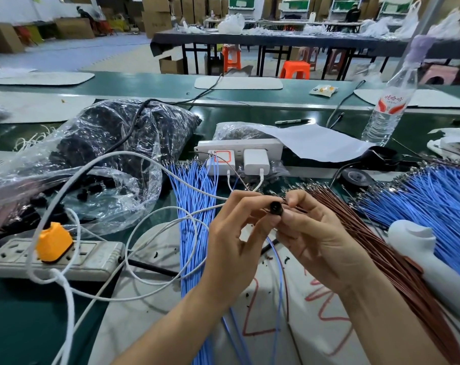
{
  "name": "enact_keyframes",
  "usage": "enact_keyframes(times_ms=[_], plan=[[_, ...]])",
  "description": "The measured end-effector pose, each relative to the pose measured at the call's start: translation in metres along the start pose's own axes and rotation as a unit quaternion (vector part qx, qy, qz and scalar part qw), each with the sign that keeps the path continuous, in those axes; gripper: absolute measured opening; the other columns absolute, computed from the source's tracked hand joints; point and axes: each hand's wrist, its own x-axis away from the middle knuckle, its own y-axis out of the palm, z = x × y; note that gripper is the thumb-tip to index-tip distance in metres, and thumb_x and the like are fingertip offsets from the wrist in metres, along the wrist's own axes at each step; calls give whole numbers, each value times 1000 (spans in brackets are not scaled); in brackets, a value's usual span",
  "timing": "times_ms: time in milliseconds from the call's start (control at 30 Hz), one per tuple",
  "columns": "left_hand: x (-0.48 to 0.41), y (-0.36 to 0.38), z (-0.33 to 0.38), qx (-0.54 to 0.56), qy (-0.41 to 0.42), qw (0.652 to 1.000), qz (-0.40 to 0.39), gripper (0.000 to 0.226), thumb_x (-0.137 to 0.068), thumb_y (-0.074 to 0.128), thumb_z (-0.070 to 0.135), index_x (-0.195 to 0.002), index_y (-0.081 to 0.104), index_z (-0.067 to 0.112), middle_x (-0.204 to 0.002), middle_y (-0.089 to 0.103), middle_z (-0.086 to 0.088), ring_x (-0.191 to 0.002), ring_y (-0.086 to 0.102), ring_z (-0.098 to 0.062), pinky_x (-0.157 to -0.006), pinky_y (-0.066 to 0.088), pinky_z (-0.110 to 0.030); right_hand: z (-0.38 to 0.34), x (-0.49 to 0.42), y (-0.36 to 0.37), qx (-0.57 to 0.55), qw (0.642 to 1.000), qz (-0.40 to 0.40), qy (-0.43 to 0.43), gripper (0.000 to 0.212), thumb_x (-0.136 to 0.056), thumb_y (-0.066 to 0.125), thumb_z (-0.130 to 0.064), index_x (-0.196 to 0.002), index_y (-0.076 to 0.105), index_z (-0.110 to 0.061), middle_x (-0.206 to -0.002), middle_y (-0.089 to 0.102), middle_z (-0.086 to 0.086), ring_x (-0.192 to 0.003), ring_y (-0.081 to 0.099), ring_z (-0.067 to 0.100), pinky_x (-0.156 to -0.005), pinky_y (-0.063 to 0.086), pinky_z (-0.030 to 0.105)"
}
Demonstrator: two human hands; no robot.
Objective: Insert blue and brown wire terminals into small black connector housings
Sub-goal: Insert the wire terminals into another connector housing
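Workshop hall: stacked cardboard boxes, long dark tables and orange stools at the rear. The foreground is a green surface (15, 320), with a white sheet (318, 320) marked in red lying under the hands.

- Small black connector housing (276, 207): round, held in the air above the white sheet, between the two hands.
- Left hand (234, 238): thumb and forefinger curled, pinching the housing from its left side.
- Right hand (321, 233): thumb and forefinger curled, pinching the housing's right side. Whether a wire end is also caught there cannot be told.
- Single blue wire (279, 272): hangs down from between the hands towards the near edge.
- Blue wire bundle (194, 212): lies left of the hands, with its terminals fanned out at the far end.
- Brown wire bundle (381, 254): lies right of the hands and runs under the right wrist.
- Second blue bundle (434, 206): at the far right, beside the brown wires.
- Clear plastic bag (105, 143): at the left, filled with dark parts.
- Grey power strip (92, 256): at the near left, with an orange plug (53, 242) seated in it.
- White power strip (239, 146): behind the hands, carrying two white chargers.
- White cable (134, 233): looped across the surface.
- Water bottle (389, 106): upright at the right rear.
- Black tape roll (355, 177): lies flat.
- White handheld device (418, 248): lies on the right-hand wires.
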Motion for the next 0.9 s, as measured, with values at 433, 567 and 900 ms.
enact_keyframes(times_ms=[433,567,900], plan=[[4,1,6,-51,30,998,0,16,-90,59,9,-101,66,-1,-98,59,-6,-89,62,-17,-75,54,-31,-1,-1,-5,-45,998,-28,21,25,-70,61,6,-66,55,-19,-61,45,-3,-47,39,4,-62,42,17],[5,1,5,-90,48,995,-12,15,-93,56,10,-104,63,3,-101,57,-1,-88,58,-7,-77,50,-20,-2,-2,-5,-39,998,-21,35,25,-68,61,5,-64,56,-19,-65,44,1,-55,36,9,-57,42,16],[5,-1,5,-151,103,982,-50,16,-100,47,14,-114,55,13,-107,55,1,-91,61,-22,-77,52,-35,-8,1,-4,30,999,7,28,23,-64,66,2,-61,55,-17,-61,43,3,-57,44,11,-54,46,18]])
